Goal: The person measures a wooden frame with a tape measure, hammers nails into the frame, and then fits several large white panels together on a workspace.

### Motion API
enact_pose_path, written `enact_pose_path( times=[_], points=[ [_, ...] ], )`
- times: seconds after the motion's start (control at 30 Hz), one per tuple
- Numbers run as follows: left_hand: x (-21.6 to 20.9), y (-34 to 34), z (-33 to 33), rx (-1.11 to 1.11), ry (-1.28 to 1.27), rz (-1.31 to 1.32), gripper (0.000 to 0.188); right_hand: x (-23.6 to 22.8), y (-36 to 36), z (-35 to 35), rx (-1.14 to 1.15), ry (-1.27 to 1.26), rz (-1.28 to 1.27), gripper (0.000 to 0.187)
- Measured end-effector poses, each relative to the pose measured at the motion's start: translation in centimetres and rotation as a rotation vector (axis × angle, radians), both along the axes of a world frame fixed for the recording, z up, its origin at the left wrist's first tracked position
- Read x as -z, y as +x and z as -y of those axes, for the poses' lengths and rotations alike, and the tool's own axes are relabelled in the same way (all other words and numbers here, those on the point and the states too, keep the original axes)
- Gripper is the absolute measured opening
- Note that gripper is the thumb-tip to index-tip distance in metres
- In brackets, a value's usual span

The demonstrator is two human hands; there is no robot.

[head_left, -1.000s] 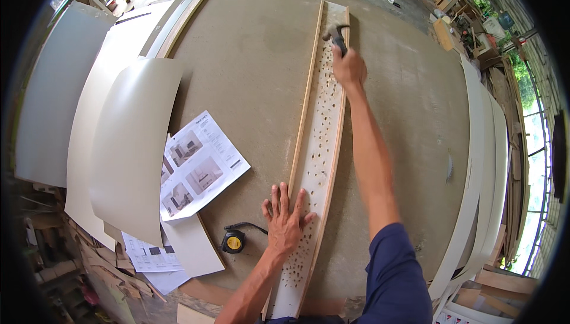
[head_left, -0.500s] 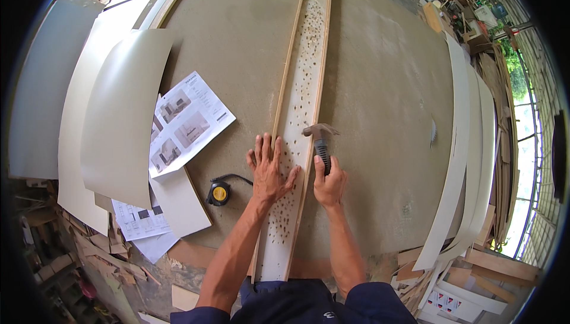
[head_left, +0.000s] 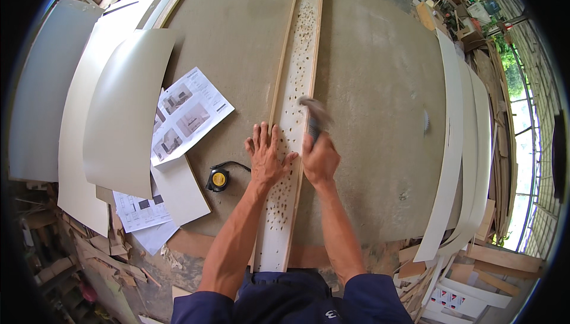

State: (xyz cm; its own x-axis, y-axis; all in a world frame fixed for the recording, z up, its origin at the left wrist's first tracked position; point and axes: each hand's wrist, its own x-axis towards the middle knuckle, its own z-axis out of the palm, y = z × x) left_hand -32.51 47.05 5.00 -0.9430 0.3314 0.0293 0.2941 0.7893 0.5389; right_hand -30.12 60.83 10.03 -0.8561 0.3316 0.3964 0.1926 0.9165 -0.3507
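A long, narrow white panel (head_left: 289,101) with raised wooden edge strips runs away from my body across the work table. Brownish spots or holes dot its face. My left hand (head_left: 267,156) lies flat over the panel and its left strip, fingers spread. My right hand (head_left: 321,159) is wrapped round the handle of a claw hammer (head_left: 316,112). The hammer is smeared by motion, its head over the panel's right strip; whether it touches the wood I cannot tell.
Left of the panel lie a yellow-and-black tape measure (head_left: 218,179) and printed sheets (head_left: 189,116). Large pale boards (head_left: 127,110) are stacked at the far left. Long white strips (head_left: 446,146) line the right table edge. A small blade-like piece (head_left: 426,121) lies on the grey tabletop (head_left: 380,86).
My right hand and the hammer have moved up and to the left, closer to the panel's right strip. My left hand stays flat on the panel. The view has shifted slightly.
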Motion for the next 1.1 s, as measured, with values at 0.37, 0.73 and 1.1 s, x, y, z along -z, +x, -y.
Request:
enact_pose_path(
  times=[0.37,0.73,1.1],
  points=[
    [-0.2,0.1,-0.5,0.004,0.016,0.014,0.09,0.8,-0.4,-1.7,0.06,-0.203,-0.393,0.028],
    [0.3,0.0,0.0,-0.01,0.021,-0.028,0.088,0.6,-0.5,-0.7,0.031,-0.004,-0.003,0.033],
    [1.5,0.7,2.0,-0.024,0.113,-0.092,0.083,-1.6,12.2,3.1,0.072,-0.533,0.132,0.038]
  ],
)
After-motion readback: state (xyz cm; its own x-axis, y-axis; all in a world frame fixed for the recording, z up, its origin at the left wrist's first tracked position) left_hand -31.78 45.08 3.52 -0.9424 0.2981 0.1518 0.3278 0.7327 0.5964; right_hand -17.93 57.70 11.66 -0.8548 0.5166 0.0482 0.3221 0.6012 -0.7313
